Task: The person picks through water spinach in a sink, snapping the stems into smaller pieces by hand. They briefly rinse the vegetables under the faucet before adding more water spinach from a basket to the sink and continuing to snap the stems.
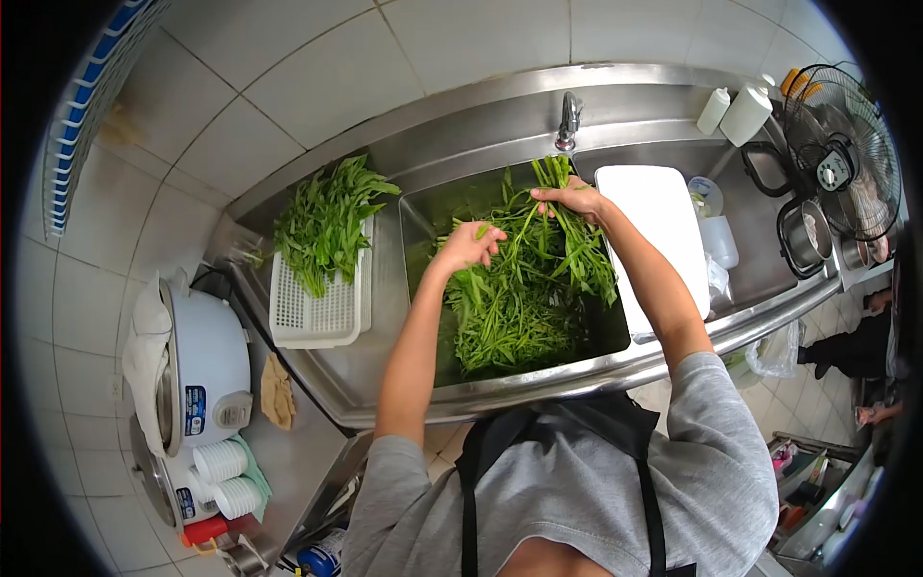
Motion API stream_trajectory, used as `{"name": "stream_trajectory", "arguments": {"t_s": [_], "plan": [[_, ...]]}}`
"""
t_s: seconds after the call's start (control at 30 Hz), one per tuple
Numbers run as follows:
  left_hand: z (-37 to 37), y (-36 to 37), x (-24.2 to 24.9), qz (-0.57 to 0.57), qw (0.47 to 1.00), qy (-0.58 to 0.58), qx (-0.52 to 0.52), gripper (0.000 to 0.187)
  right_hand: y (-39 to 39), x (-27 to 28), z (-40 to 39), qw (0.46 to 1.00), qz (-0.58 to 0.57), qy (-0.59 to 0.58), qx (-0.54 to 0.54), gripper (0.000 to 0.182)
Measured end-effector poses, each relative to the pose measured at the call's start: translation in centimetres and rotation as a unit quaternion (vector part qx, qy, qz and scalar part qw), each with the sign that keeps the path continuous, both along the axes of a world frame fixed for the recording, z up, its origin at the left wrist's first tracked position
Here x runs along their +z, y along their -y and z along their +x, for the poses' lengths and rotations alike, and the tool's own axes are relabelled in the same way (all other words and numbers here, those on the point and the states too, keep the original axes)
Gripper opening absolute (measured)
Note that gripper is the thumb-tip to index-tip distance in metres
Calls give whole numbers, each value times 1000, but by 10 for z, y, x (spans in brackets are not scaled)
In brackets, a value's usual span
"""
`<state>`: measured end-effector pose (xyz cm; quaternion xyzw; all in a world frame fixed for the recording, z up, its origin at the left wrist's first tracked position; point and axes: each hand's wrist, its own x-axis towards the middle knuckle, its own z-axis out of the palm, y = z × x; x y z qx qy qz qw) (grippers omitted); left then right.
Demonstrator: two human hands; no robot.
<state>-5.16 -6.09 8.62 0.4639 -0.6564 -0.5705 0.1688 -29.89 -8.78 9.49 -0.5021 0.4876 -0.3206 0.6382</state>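
My right hand (574, 199) is closed round a bunch of water spinach (591, 255), its cut stems pointing up toward the faucet and its leaves hanging down over the sink. My left hand (468, 247) is over the sink's left side with fingers curled, and a short green piece of water spinach (483, 231) shows at the fingertips. Below both hands, a large heap of loose water spinach (514, 327) fills much of the steel sink basin (418, 207). To the left, more water spinach (332, 216) lies on a white perforated basket (317, 308).
A faucet (568, 120) rises behind the basin. At right are a white board (654, 231), white bottles (745, 115), a fan (841, 154) and metal pans (806, 234). A rice cooker (212, 356) and stacked white cups (221, 462) stand at left. Another person's legs (851, 351) show far right.
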Motion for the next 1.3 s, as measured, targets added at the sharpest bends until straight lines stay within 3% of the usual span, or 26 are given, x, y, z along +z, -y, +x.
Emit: {"name": "stream_trajectory", "arguments": {"t_s": [0.17,0.27,0.4,0.57,0.67,0.77,0.87,0.9,1.0,1.03,1.13,1.17,1.27,1.3], "plan": [[-21,1,-1,-2,1000,18,-23,39,-2,4,12,1000,18,10,11,25],[-27,4,4,37,998,-41,-2,37,-1,-1,15,1000,10,2,27,24],[-34,6,8,7,999,-22,23,28,-10,11,25,999,-9,-21,29,25],[-29,9,-11,-82,993,10,90,20,-8,1,23,999,-25,-17,22,23],[-30,4,-10,-42,985,31,162,20,-9,-10,28,999,-52,-16,-1,21],[-24,2,-28,-16,959,-40,279,26,-15,0,33,997,-55,-38,-36,22],[-11,2,-45,-45,946,-65,313,30,-12,-4,27,999,-20,6,-30,25],[-10,1,-32,-62,960,-23,272,33,-13,1,25,1000,-19,5,-15,26],[-22,-7,-15,-236,963,-47,122,36,-14,5,30,999,15,44,7,26],[-22,-6,-1,-156,983,39,88,36,-14,6,31,997,22,73,19,24],[-15,-4,-5,-183,975,16,128,37,-12,1,28,997,-15,55,61,23],[-9,-1,-6,-214,964,64,144,39,-12,-4,25,995,-41,74,45,23],[12,-2,-8,-248,952,73,164,36,-4,-31,8,996,-80,11,28,27],[20,-2,-9,-255,945,127,163,39,-4,-30,4,996,-71,-37,25,27]]}}
